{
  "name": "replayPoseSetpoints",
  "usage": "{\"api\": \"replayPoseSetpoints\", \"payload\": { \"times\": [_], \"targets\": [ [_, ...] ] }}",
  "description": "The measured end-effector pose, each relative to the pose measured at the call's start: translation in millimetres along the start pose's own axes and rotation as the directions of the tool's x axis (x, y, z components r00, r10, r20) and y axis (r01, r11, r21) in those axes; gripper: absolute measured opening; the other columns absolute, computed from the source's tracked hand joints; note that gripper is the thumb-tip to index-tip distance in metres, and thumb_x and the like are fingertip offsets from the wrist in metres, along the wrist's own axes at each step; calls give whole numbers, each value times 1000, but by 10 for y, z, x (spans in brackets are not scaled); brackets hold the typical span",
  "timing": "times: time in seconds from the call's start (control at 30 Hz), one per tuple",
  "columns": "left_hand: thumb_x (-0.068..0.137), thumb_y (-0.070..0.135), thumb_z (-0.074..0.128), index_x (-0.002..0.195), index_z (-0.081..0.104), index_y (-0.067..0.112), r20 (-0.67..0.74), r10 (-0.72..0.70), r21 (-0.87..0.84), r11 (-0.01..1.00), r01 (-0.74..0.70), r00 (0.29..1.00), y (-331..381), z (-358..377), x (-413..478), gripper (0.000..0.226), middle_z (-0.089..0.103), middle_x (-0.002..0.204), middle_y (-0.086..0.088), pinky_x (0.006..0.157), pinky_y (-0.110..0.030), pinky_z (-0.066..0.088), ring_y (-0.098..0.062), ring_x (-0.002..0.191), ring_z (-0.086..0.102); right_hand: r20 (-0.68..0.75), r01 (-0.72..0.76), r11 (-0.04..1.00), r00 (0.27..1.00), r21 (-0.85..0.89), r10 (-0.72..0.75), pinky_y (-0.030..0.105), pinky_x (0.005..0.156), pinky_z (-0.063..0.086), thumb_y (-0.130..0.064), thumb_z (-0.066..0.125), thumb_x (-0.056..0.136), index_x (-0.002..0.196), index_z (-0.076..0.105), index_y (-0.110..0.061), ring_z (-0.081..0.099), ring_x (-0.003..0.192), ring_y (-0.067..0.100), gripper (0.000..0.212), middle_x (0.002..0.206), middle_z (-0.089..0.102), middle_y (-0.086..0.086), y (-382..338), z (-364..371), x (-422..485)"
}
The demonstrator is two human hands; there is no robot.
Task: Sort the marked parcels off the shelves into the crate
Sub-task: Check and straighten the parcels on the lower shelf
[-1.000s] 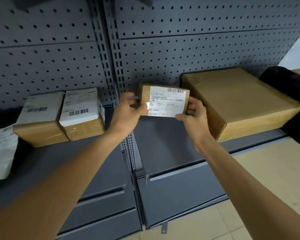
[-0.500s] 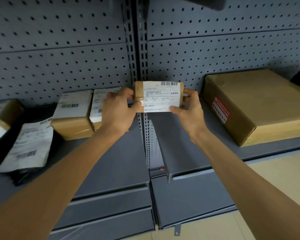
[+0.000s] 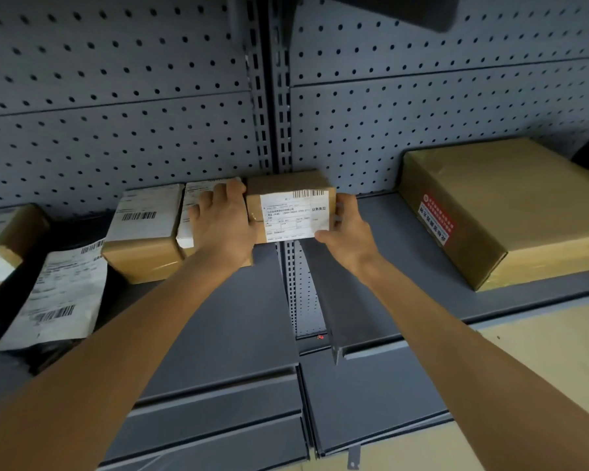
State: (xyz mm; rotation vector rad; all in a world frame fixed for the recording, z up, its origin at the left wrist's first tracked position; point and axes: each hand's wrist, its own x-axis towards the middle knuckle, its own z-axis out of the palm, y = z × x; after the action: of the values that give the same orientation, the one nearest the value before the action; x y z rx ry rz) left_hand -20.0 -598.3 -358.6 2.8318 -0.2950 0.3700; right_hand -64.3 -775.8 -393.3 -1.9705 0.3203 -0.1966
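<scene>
A small brown cardboard parcel (image 3: pixel 288 185) with a white barcode label on its front is held up in front of the shelf upright, over the gap between two grey shelves. My left hand (image 3: pixel 223 220) grips its left end, fingers spread over the top edge. My right hand (image 3: pixel 347 226) grips its right end, thumb under the label's lower corner. No crate is in view.
Two labelled brown boxes (image 3: pixel 143 239) sit on the left shelf (image 3: pixel 218 317) beside my left hand, a white mailer bag (image 3: pixel 58 294) and another box (image 3: pixel 7 232) farther left. A large taped box (image 3: pixel 510 205) with a red sticker lies on the right shelf (image 3: pixel 405 273). Pegboard wall behind.
The parcel has tilted so its top face shows, still held by both hands. My left fingers have spread over its left end. The view has shifted left along the shelves.
</scene>
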Motion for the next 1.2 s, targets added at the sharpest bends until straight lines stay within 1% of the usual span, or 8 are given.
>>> {"api": "replayPoseSetpoints", "payload": {
  "times": [0.27, 0.37, 0.53, 0.67, 0.83, 0.93, 1.1, 1.2],
  "targets": [
    [87, 24, 59, 125, 52, 7, 19, 32, 108, 994, -34, 999, 17, 7, -36, 43, 52, 129, -15, 97, -45, 30, -36, 123, 37, 184, -112, 991, 975, -71, 123, 24, 89, 39, -5, 62, 87, 142, 30, -22, 52, 121, 20, 66, 132, 55, -1, -43, -115, -122],
    [85, 25, 63, 130, 48, 8, -8, 28, 29, 999, -28, 1000, 156, -82, -79, 51, 49, 132, -17, 100, -47, 30, -38, 125, 36, 67, -91, 991, 993, -97, 98, 20, 83, 36, -15, 64, 88, 150, 24, -21, 49, 127, 25, 74, 143, 48, 7, -246, -346, -161],
    [85, 32, 65, 130, 50, 14, -12, 190, -202, 961, -188, 982, 837, -139, -222, 51, 53, 131, -10, 98, -41, 35, -32, 124, 38, -180, -11, 977, 983, -214, -29, 12, 73, 38, -20, 62, 90, 134, 53, -16, 59, 109, 24, 45, 123, 61, 7, -506, -1148, -152],
    [89, 44, 59, 129, 52, 19, 218, 174, -617, 787, -2, 960, 1548, -17, -451, 48, 55, 132, -2, 101, -34, 39, -22, 125, 46, -361, -188, 841, 933, -508, -10, 32, 74, 47, -29, 56, 90, 122, 61, -9, 61, 104, 36, 38, 116, 64, 16, -218, -2010, -161],
    [82, 69, 46, 146, 31, 27, 493, 94, -635, 719, 284, 865, 2268, 306, -616, 78, 34, 152, 4, 104, -33, 30, -19, 138, 33, -422, -340, 640, 906, -689, 28, 49, 101, 36, -38, 50, 93, 136, 48, -13, 38, 126, 41, 50, 136, 49, 19, 409, -2916, -313],
    [83, 70, 45, 145, 33, 25, 606, 43, -679, 547, 489, 794, 2575, 476, -644, 77, 34, 151, 5, 103, -33, 28, -14, 130, 38, -348, -323, 560, 935, -763, 65, 47, 105, 31, -67, 41, 88, 137, 46, -13, 35, 131, 40, 72, 142, 44, 17, 700, -3155, -368],
    [84, 56, 60, 130, 45, 25, 605, -22, -773, 221, 594, 796, 2849, 574, -820, 57, 55, 133, 5, 109, -37, 33, -12, 117, 50, -192, -178, 571, 981, -802, 36, 48, 108, 23, -79, 30, 81, 139, 43, -32, 27, 134, 40, 75, 147, 38, 17, 807, -3240, -423],
    [83, 43, 67, 111, 51, 29, 611, -65, -791, 10, 612, 789, 2900, 474, -908, 35, 63, 118, 2, 85, -41, 52, -16, 104, 60, -116, -124, 635, 992, -762, 55, 51, 113, 13, -79, 29, 82, 142, 36, -41, 17, 140, 39, 72, 154, 29, 14, 802, -3278, -492]
  ]
}}
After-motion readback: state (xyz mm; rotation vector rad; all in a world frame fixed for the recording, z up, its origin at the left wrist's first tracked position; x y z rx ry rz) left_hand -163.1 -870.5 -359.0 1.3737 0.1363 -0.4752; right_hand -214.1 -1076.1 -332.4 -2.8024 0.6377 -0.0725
